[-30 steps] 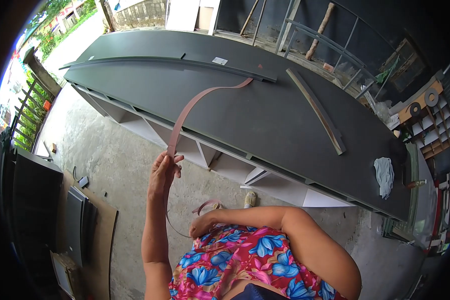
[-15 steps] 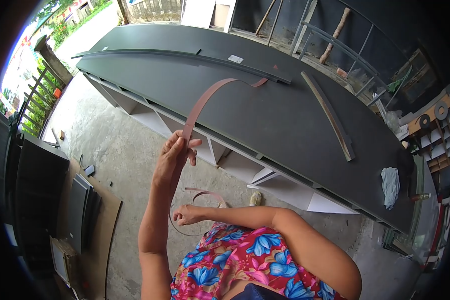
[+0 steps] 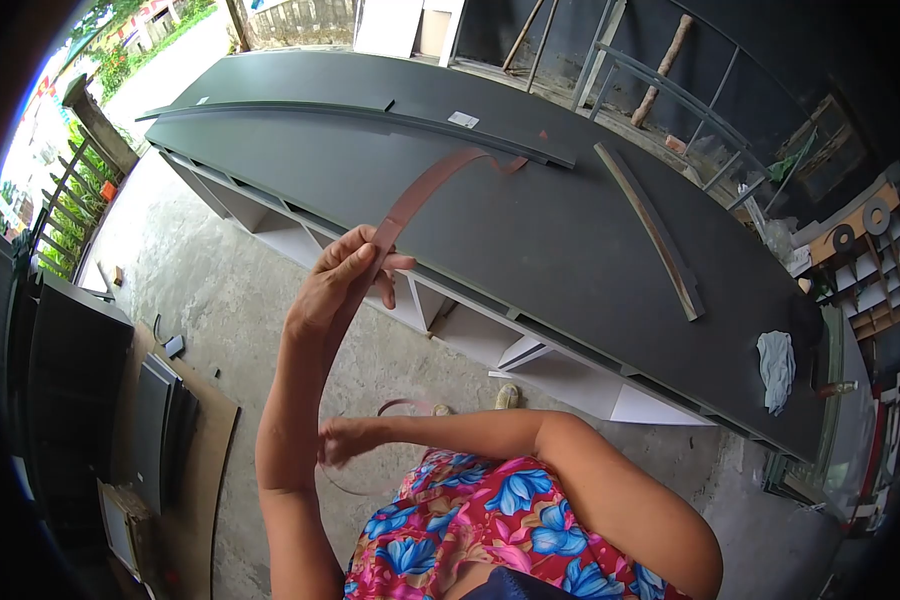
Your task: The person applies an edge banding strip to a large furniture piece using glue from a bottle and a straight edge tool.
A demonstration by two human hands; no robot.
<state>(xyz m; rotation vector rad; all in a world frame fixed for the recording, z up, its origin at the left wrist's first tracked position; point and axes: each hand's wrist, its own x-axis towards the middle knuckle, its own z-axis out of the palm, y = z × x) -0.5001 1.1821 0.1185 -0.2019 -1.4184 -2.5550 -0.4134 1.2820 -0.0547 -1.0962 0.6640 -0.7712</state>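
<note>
A long reddish-brown edge banding strip point(image 3: 425, 190) arcs up from my left hand point(image 3: 355, 265), and its far end curls over the dark panel point(image 3: 530, 230). My left hand is closed on the strip between thumb and fingers, with some fingers sticking out to the side. Below it, the strip runs down along my left forearm, partly hidden by it. Lower down, my right hand point(image 3: 353, 440) is closed beside that forearm, at the strip, its fingertips somewhat blurred. A loose loop of the strip hangs beneath it near the floor.
The dark panel lies on a long cabinet frame with open white compartments point(image 3: 470, 333). On it rest a long dark rail point(image 3: 470, 138), a shorter angled strip point(image 3: 650, 230), a label point(image 3: 463, 119) and a pale cloth point(image 3: 776, 370). Boards point(image 3: 165, 430) lie at the left on the concrete floor.
My left hand has moved up slightly with the strip. My right hand has shifted left and a little down, nearer my left forearm. The view has tilted slightly.
</note>
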